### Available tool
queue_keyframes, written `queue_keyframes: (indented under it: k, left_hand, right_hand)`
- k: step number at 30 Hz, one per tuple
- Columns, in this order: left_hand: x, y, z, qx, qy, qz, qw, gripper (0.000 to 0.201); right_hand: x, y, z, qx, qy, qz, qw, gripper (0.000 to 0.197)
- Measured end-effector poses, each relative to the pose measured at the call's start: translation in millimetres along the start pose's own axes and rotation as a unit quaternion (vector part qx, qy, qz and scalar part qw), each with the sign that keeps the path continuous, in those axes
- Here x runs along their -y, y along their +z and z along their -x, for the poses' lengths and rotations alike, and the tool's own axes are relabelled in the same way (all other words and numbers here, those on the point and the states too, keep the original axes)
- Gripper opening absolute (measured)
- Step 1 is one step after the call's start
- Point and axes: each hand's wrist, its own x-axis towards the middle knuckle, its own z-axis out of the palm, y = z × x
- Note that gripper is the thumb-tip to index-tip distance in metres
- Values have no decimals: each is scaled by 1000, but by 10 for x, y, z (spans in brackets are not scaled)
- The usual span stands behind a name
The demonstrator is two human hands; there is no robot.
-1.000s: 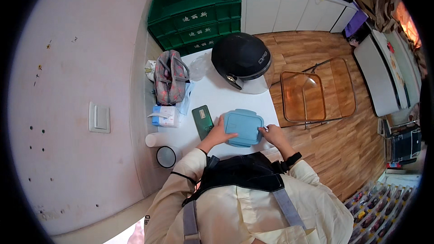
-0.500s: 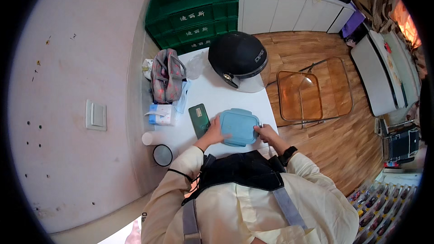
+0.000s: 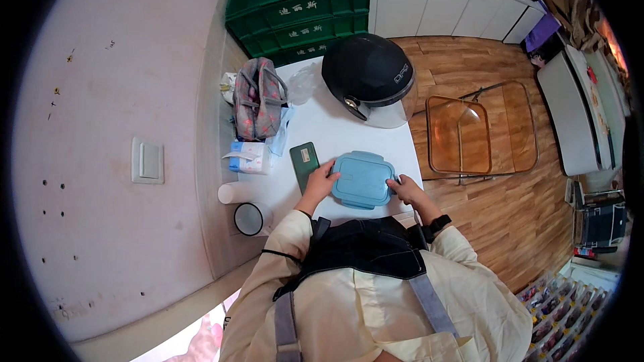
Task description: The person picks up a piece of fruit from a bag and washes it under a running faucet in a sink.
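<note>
On the white table [image 3: 396, 151] in front of me lies a light blue lidded lunch box [image 3: 363, 181] with its lid on. My left hand [image 3: 320, 184] grips its left side, thumb on the lid's edge. At the opposite edge, my right hand [image 3: 407, 192] is closed, its thumb against the box. A thin, light, stick-like thing [image 3: 416, 217] passes through that hand; its kind is unclear. A dark green phone [image 3: 304, 161] lies flat just beyond my left hand, partly covered by it.
Beyond the box sits a black helmet [image 3: 365, 70]. Along the left wall stand a grey patterned bag [image 3: 259, 104], a tissue pack [image 3: 251, 158], a white cup [image 3: 235, 193] and a dark-rimmed cup [image 3: 249, 219]. Green crates [image 3: 298, 10] are stacked behind; a folding chair [image 3: 459, 135] stands right.
My left hand has shifted from across the lid to the box's left edge. My right hand is more spread along its right edge. The whole view has moved slightly.
</note>
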Motion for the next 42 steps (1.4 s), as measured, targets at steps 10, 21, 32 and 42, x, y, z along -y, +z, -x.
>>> queue_keyframes:
  k: [10, 21, 32, 42]
  left_hand:
    - [-529, -209, 80, 60, -16, -107, 992, 54]
    - [-528, -129, 247, 84, -51, -149, 984, 84]
    - [-814, -182, 265, 178, 300, -393, 851, 92]
    - [-738, -110, 261, 164, 344, -494, 782, 87]
  right_hand:
    - [479, -460, 113, 56, 25, 245, 968, 66]
    - [156, -113, 6, 83, -36, 80, 993, 56]
    - [1321, 5, 115, -103, -274, 426, 856, 27]
    - [1223, 87, -302, 45, -254, 457, 851, 39]
